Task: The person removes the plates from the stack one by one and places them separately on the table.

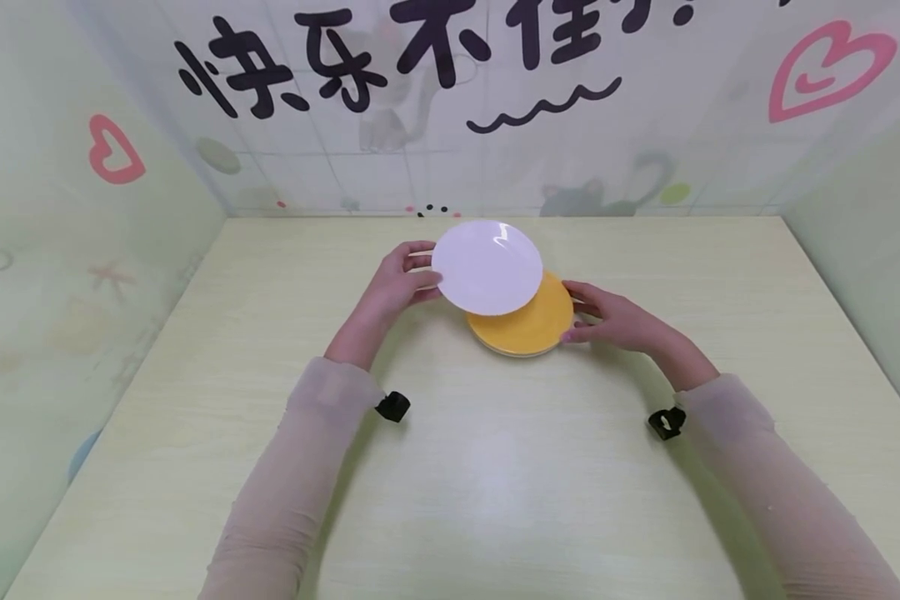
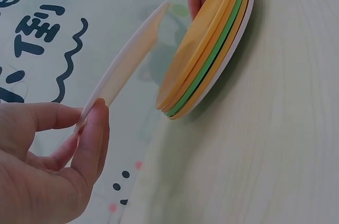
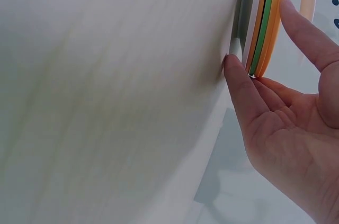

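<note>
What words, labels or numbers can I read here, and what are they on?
"快乐不", back wall; the characters after it are cut off at the top.
"!", same wall, left-wrist view.
"CK", left wall, faint.
No text shows on the plates.

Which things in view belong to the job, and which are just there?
Job:
- white plate, pinched by left hand
- orange-topped plate stack, right hand at its edge

Just there:
- table
- printed backdrop
- black wrist devices
</note>
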{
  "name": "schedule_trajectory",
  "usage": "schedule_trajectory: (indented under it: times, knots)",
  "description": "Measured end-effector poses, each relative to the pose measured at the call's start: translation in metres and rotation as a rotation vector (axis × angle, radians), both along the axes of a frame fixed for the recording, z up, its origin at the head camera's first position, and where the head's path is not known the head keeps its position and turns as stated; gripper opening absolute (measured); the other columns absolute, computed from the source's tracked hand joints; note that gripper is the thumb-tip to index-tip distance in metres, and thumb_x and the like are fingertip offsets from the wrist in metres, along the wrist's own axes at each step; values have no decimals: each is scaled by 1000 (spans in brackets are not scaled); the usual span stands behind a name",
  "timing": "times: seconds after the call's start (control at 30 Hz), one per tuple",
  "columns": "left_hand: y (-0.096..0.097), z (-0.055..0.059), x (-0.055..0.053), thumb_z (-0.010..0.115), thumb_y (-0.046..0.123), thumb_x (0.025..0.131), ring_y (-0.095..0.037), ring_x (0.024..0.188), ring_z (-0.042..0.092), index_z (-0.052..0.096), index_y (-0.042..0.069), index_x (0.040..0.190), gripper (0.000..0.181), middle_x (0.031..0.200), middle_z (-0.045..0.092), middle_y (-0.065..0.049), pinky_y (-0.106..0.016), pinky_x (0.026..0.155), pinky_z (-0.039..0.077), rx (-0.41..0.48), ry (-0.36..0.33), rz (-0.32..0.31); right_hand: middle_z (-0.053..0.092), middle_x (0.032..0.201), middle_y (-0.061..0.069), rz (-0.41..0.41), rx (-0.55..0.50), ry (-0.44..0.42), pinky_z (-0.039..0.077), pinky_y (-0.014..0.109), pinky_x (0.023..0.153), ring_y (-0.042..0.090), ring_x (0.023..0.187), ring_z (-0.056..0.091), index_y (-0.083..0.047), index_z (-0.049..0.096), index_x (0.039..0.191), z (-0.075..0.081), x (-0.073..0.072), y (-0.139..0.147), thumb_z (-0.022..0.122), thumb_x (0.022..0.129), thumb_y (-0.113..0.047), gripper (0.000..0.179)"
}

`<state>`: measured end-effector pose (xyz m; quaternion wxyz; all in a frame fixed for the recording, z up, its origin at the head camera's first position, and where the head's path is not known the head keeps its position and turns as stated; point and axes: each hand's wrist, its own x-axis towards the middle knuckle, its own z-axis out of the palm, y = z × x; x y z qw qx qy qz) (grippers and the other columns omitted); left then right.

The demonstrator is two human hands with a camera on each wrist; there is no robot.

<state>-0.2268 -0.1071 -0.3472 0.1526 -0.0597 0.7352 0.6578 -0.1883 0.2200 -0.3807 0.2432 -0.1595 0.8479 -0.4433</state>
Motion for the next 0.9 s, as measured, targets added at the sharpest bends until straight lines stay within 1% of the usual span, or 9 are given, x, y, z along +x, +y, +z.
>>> schedule_trajectory:
  times: [0.2, 0.23, 0.4, 0.5, 0.57, 0.77, 0.9]
  knots:
    - [-3, 1, -5, 60, -4, 94, -16, 97, 63, 42, 10, 146, 57, 138, 53, -12, -24, 83, 62, 31, 14, 18, 21, 165, 18, -4, -7, -6, 34, 50, 121, 40, 150, 27, -2, 15, 158, 0, 0, 0, 75, 90, -20, 92]
    - [-4, 1, -6, 60, -5, 94, -15, 96, 63, 42, 10, 147, 58, 137, 53, -12, -24, 83, 62, 35, 16, 21, 21, 165, 18, -4, -8, -7, 34, 50, 121, 40, 150, 27, -2, 15, 158, 0, 0, 0, 75, 90, -20, 92]
    - [-7, 2, -9, 60, -5, 94, -15, 95, 65, 41, 11, 147, 58, 137, 53, -11, -24, 85, 62, 48, 14, 43, 22, 165, 18, -4, -2, -1, 35, 50, 120, 40, 150, 27, -2, 16, 158, 0, 0, 0, 75, 90, -20, 92]
    - [-8, 2, -12, 61, -5, 93, -17, 96, 66, 42, 11, 146, 58, 138, 53, -12, -23, 85, 62, 66, 8, 67, 23, 165, 18, -5, 5, 7, 36, 50, 120, 40, 150, 28, -3, 17, 158, 0, 0, 0, 75, 90, -20, 91]
    - [-8, 2, -14, 61, -7, 93, -17, 96, 66, 43, 11, 145, 58, 137, 53, -12, -25, 88, 61, 86, 3, 88, 23, 164, 18, -6, 8, 12, 37, 49, 119, 40, 149, 29, -3, 17, 158, 0, 0, 0, 75, 90, -20, 91]
    - [-9, 0, -20, 59, -9, 92, -14, 89, 66, 43, 10, 144, 57, 126, 55, -9, -35, 101, 56, 128, 0, 146, 24, 164, 20, -4, 16, 28, 38, 50, 118, 41, 148, 30, -2, 18, 158, -1, 0, 0, 75, 90, -21, 91]
    - [-9, -2, -23, 58, -9, 93, -13, 87, 65, 42, 9, 145, 57, 119, 54, -4, -32, 99, 58, 139, 3, 168, 24, 164, 20, -4, 15, 27, 37, 50, 118, 41, 148, 30, -2, 18, 158, -1, 0, 0, 75, 90, -21, 90]
